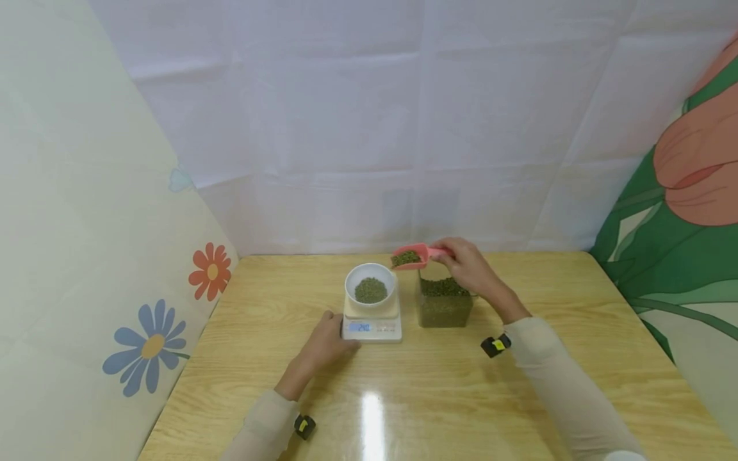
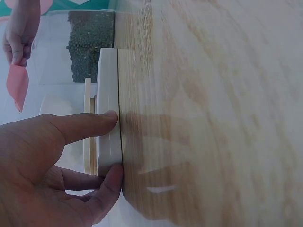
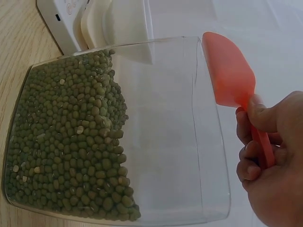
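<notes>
My right hand [image 1: 468,266] grips the handle of a pink scoop [image 1: 416,254], which carries green mung beans above the gap between bowl and container. The scoop is apart from the white bowl [image 1: 350,296], whose bottom is covered with mung beans [image 1: 371,291]. That bowl stands on a white kitchen scale [image 1: 387,334] with a lit display. With thumb and curled fingers, my left hand [image 2: 71,161] holds the scale's front left corner. A clear container [image 3: 165,142], partly filled with mung beans [image 3: 71,142], stands right of the scale, below my right hand.
Everything stands on a wood-grain table [image 1: 438,397]. A pale cloth [image 1: 340,141] hangs behind it, with flower-printed panels at left [image 1: 69,211] and right [image 1: 692,256]. The container's raised rim lies close beneath the right hand and scoop.
</notes>
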A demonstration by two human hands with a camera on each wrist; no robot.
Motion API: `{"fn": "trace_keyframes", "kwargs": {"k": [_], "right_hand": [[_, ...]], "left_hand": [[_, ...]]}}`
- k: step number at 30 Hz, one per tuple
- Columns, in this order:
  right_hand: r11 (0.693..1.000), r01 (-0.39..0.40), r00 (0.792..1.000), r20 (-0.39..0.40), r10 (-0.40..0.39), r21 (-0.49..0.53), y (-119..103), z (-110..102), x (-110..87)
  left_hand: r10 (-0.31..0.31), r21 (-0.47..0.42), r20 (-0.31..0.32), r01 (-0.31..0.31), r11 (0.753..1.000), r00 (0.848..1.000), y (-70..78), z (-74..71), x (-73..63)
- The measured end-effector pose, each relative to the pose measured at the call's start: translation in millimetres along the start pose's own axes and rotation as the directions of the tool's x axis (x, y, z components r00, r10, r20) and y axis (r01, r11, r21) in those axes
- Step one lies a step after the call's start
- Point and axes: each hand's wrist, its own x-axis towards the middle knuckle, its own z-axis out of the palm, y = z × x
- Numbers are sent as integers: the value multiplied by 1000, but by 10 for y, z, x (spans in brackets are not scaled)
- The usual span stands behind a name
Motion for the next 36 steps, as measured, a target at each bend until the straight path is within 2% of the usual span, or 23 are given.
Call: {"fn": "trace_keyframes", "kwargs": {"k": [16, 36], "right_hand": [[1000, 23, 1000, -6, -23, -3, -56, 56, 39], [998, 61, 998, 9, -61, -28, -101, 143, 61]], "left_hand": [[24, 16, -7, -24, 1000, 1000, -18, 10, 11], [18, 4, 5, -18, 1000, 1000, -26, 14, 11]]}}
